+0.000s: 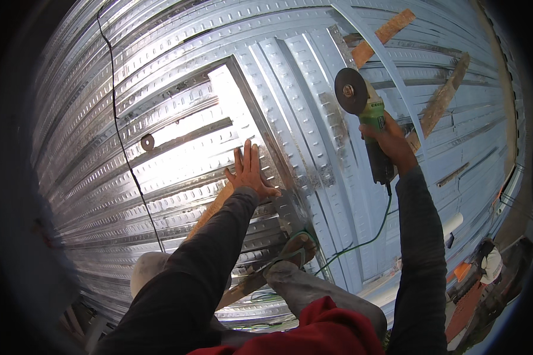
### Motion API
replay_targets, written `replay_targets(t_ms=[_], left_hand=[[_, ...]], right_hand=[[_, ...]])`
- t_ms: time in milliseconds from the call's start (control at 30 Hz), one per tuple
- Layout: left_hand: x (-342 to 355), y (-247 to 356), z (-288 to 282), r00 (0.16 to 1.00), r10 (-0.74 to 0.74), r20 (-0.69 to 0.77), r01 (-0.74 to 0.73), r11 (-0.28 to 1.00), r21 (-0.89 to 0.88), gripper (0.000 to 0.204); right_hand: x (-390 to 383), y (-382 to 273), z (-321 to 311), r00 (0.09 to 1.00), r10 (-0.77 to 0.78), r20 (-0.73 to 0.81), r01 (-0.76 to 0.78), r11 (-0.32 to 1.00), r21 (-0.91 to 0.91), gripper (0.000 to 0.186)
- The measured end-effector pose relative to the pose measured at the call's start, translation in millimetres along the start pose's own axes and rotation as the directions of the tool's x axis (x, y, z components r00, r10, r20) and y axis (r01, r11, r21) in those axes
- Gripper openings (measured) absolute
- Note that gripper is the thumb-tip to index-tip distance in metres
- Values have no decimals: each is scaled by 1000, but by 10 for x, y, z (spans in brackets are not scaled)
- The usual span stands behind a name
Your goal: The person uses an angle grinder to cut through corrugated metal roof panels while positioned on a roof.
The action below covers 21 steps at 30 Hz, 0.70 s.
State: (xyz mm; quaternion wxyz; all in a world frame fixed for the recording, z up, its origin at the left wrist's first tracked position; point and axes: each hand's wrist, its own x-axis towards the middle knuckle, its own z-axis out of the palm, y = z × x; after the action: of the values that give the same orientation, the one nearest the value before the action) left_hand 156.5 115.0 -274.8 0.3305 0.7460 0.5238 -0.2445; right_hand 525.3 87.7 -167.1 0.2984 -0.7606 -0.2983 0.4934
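My right hand (391, 142) is wrapped round the body of a green and black angle grinder (373, 127), held up over the metal decking on the right. A dark cutting disc (350, 90) faces up at the grinder's far end; whether it spins I cannot tell. From its rear runs a green cord (370, 239), back toward my feet. With fingers spread, my left hand (249, 174) presses flat on a ribbed metal decking sheet (234, 106), beside its long dark edge. A strip of wood (210, 210) shows beneath my left forearm.
Ribbed metal decking (177, 171) spreads all round me. A black cable (115, 100) crosses it at left, near a small worn disc (147, 142). Wooden planks (385, 36) and a curved metal strip (391, 68) lie at the far right. My sandalled foot (299, 248) is near the sheet's edge.
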Motion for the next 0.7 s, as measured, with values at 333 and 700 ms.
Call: replay_targets(t_ms=[333,700], left_hand=[[78,-56,135,999,37,12,-37,999,-17,166],[85,-112,90,998,42,36,-40,998,-50,166]], right_hand=[[1426,-822,708,951,-309,-16,272,860,-431,72],[1779,-1194,930,982,-188,11,168,848,-503,80]])
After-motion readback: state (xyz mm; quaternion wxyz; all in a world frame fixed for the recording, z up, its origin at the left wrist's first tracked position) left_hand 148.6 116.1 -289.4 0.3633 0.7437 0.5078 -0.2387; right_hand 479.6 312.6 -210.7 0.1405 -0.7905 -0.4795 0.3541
